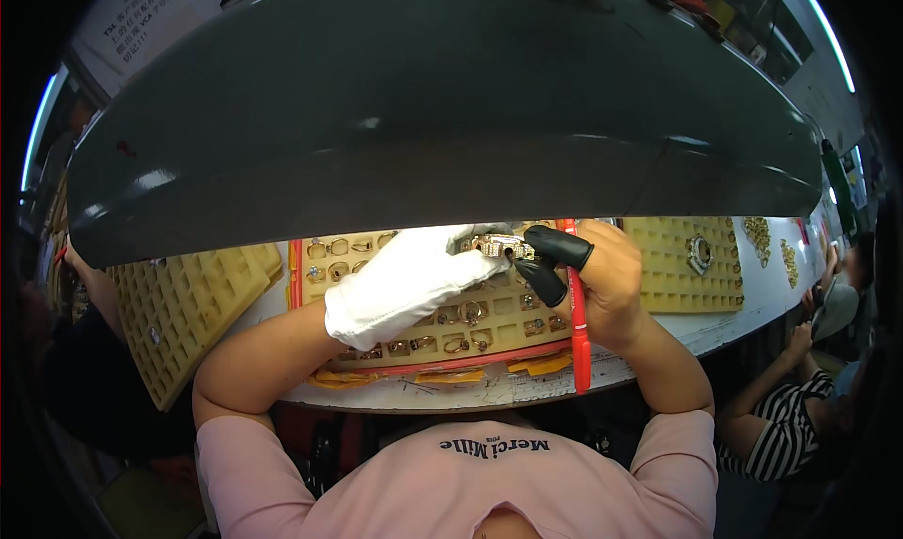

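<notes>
A gold piece of jewellery with small sparkling stones [497, 245], perhaps a ring or bracelet, is held up between both hands. My left hand [404, 280], in a white glove, is closed on its left side. At its right side, my right hand [609, 274] pinches with black finger covers on the thumb and a finger. A red marker pen [581, 351] is also tucked in that hand, slanting down toward me. Beneath the hands lies a cream pocketed tray with a red rim [451, 363], holding several rings [472, 311].
A dark lamp hood [451, 106] hangs low over the table's far side. Stacked cream trays [188, 304] stand at left. Another tray [673, 290] at right bears a round jewellery piece [699, 254]; gold chains [757, 236] lie beyond. A co-worker [800, 388] sits at far right.
</notes>
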Tool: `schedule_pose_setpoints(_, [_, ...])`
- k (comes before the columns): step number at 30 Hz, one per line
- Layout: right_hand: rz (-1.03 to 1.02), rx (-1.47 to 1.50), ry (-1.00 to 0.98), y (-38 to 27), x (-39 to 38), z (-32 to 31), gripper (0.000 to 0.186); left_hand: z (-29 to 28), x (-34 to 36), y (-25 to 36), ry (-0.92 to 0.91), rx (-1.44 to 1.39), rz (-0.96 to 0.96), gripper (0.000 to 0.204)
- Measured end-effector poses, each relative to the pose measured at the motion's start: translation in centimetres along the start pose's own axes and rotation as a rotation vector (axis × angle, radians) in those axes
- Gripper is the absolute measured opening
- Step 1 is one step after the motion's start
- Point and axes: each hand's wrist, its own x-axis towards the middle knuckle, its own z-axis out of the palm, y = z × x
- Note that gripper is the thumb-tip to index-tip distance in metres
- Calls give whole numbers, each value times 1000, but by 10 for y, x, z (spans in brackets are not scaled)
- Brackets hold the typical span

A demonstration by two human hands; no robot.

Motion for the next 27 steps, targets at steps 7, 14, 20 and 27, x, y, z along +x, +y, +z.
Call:
schedule_pose_setpoints(7, [-5,1,5,1,0,0,32,-3,-2,0,14,133,-21,39])
schedule_pose_setpoints(14, [-10,-22,30,5,-2,4,18,-2,-4,4,22,130,14,34])
schedule_pose_setpoints(20, [-6,-16,17,3,3,2,28,-1,-10,12,-35,54,48,44])
schedule_pose_setpoints(27, [-1,-20,20,4,1,3,20,0,-8,16,-4,69,-31,41])
